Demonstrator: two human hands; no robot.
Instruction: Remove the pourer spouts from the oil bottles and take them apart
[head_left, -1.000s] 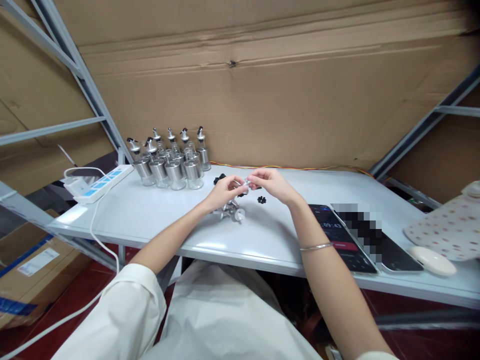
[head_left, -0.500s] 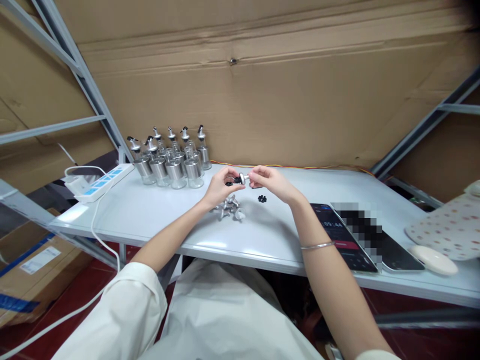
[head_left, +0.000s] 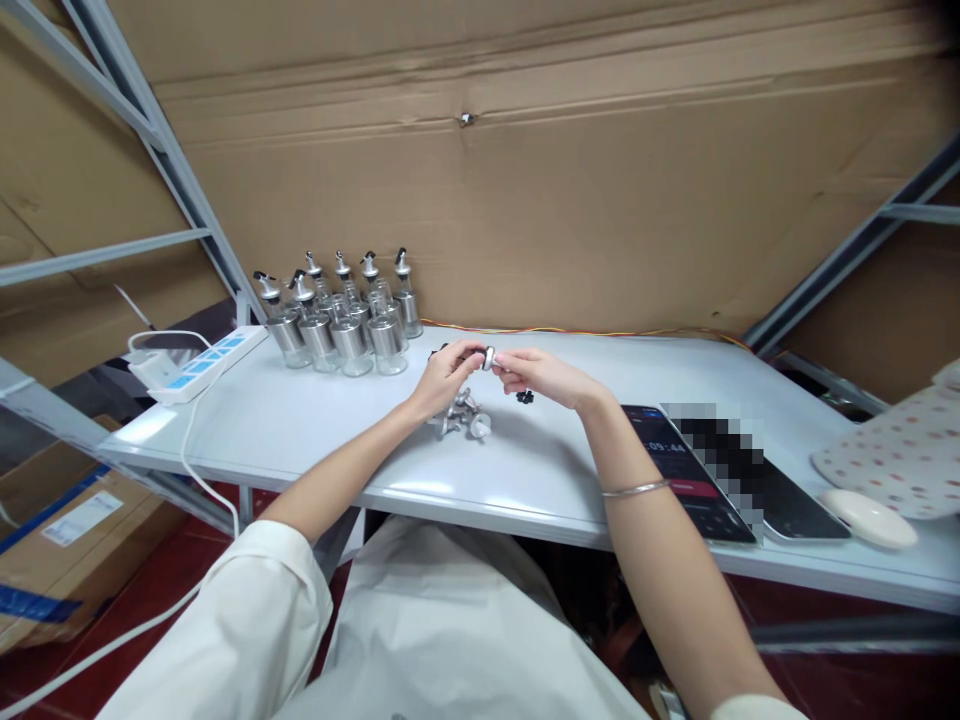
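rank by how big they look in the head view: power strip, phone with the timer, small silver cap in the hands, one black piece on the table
1. phone with the timer, though it is nearer the camera
2. power strip
3. small silver cap
4. black piece; the last two look close in size

Bottles [head_left: 341,325] crowd left, phone [head_left: 686,470] right; bare table [head_left: 570,450] between.

Shiny metal spout cap [head_left: 488,357], glossy glass-and-steel bottles [head_left: 351,338], smooth grey table [head_left: 300,430], matt creased cardboard wall [head_left: 600,200]

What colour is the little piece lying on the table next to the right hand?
Black. The small piece shows best in the head view, just beyond the right hand.
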